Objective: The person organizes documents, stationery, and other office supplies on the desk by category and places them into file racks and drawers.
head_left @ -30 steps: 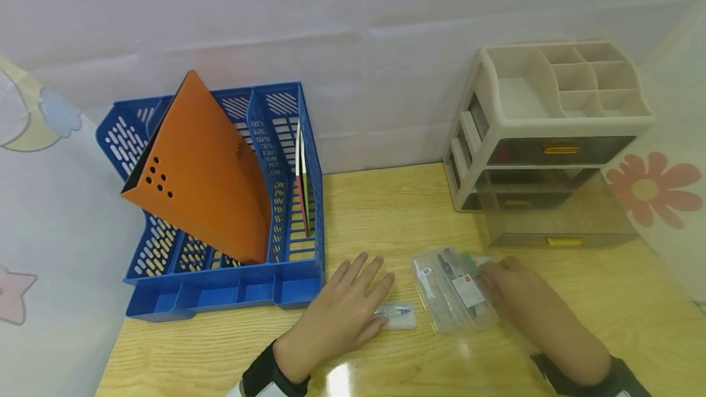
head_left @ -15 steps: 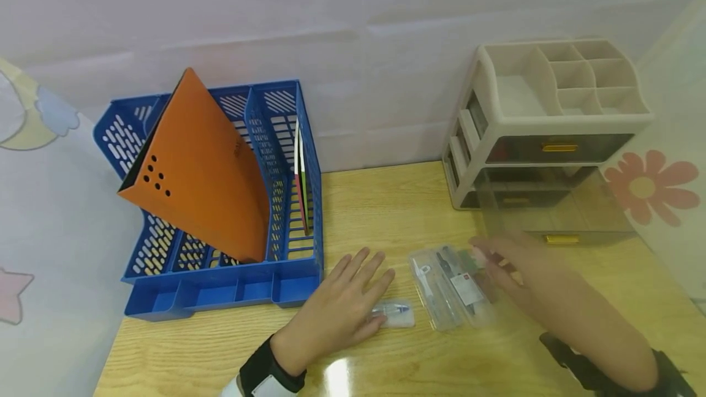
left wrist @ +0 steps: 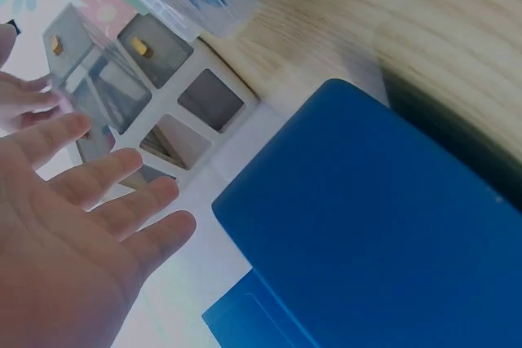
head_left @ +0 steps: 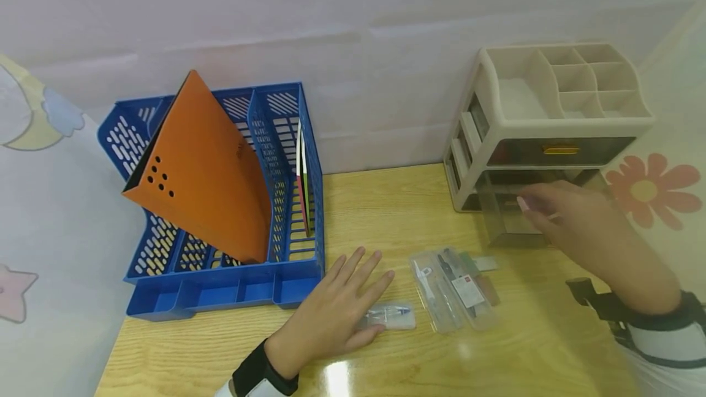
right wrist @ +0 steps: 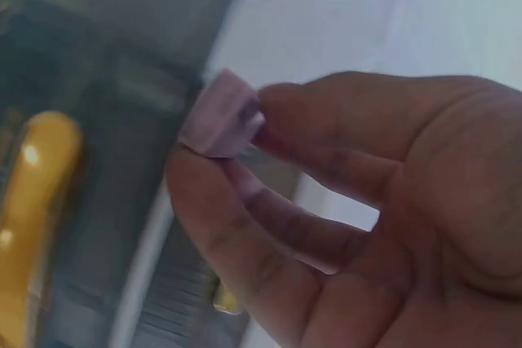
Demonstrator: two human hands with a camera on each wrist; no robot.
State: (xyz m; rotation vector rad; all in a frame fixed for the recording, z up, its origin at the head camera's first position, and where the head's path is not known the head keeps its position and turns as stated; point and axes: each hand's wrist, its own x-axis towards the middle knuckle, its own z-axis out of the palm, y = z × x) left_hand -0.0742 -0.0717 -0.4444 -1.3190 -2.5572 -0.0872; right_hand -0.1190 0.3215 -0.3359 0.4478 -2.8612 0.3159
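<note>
My right hand (head_left: pixel 601 234) is raised over the pulled-out clear drawer (head_left: pixel 499 222) of the cream drawer unit. Between thumb and fingertips it pinches a small pink block (right wrist: pixel 216 118) with slanted faces, which looks like an eraser. My left hand (head_left: pixel 331 311) lies on the table with fingers straight and spread. Beside its thumb, and partly under the hand, is a clear packet (head_left: pixel 399 316) with a bluish pen-like item. Between the hands lies a transparent stationery case (head_left: pixel 452 290) holding slim tools and a white label.
The cream drawer unit (head_left: pixel 570 112) has an upper drawer with a gold handle and several top compartments. A blue file rack (head_left: pixel 226 290) at left holds an orange folder (head_left: pixel 215 164) and thin booklets (head_left: pixel 303 182). A greenish flat piece (head_left: pixel 482 263) lies beside the case.
My right hand has lifted from beside the stationery case and moved up and right to the open drawer, carrying the pink block. My left hand has stayed nearly still.
</note>
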